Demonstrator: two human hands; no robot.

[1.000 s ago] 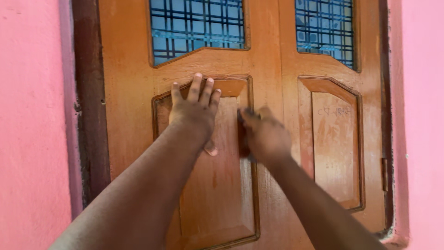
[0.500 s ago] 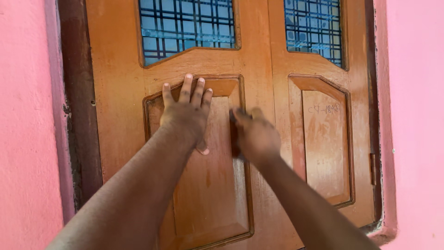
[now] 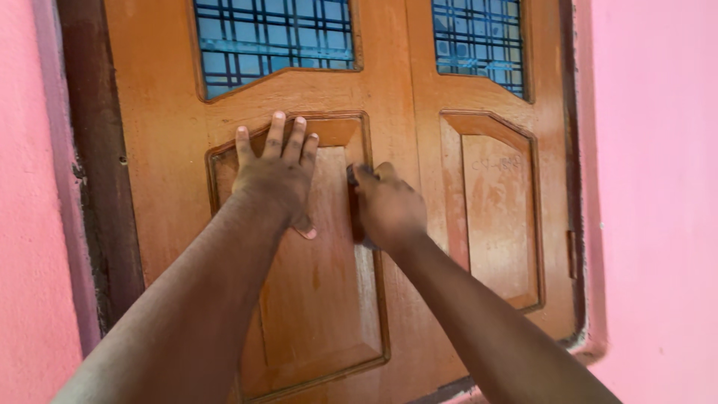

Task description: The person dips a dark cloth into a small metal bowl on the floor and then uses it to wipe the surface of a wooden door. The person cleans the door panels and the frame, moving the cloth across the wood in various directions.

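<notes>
An orange-brown wooden double door [image 3: 176,150] fills the view. My left hand [image 3: 273,176] lies flat on the left leaf's raised panel [image 3: 321,299], fingers spread and pointing up. My right hand [image 3: 389,206] presses a small dark piece, probably sandpaper [image 3: 351,202], against the right edge of the same panel. Most of that piece is hidden under my fingers. The wood below my right hand looks paler and scuffed.
Blue glass panes behind dark grilles [image 3: 273,37] sit in the top of both leaves. The right leaf has its own raised panel [image 3: 497,217] with faint marks. Pink walls [image 3: 658,202] flank the dark brown door frame [image 3: 101,209].
The view has drifted right and slightly down, so the door sits further left and higher in frame. My right hand has shifted along the panel's edge; my left hand stays flat on the panel.
</notes>
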